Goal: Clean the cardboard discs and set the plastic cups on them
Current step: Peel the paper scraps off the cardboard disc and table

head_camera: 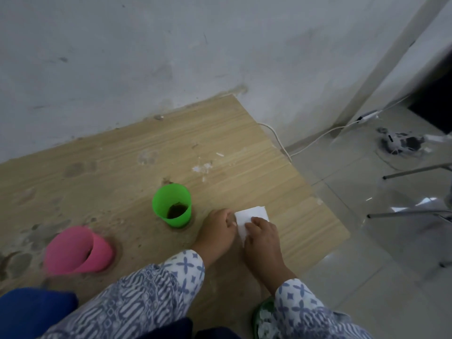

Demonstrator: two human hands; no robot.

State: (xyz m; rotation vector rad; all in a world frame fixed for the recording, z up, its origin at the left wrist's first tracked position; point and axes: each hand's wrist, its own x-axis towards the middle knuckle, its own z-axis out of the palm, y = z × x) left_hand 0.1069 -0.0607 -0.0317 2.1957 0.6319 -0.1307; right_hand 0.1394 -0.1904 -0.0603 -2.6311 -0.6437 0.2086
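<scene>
A green plastic cup (172, 204) stands upright on a brown cardboard disc (189, 223) whose edge shows under its base. To the left, a pink cup (78, 250) sits on another disc (115, 250); it is blurred. A white tissue (252, 216) lies on the wooden table to the right of the green cup. My right hand (263, 238) presses down on the tissue with its fingers spread over it. My left hand (216, 228) rests beside it, fingertips at the tissue's left edge. Whatever lies under the tissue is hidden.
The wooden table (146, 152) is dusty and stained, set against a grey wall. Its right edge drops to a tiled floor with white cables (318, 138) and metal chair legs (415, 211). A blue object (31, 311) sits at the lower left.
</scene>
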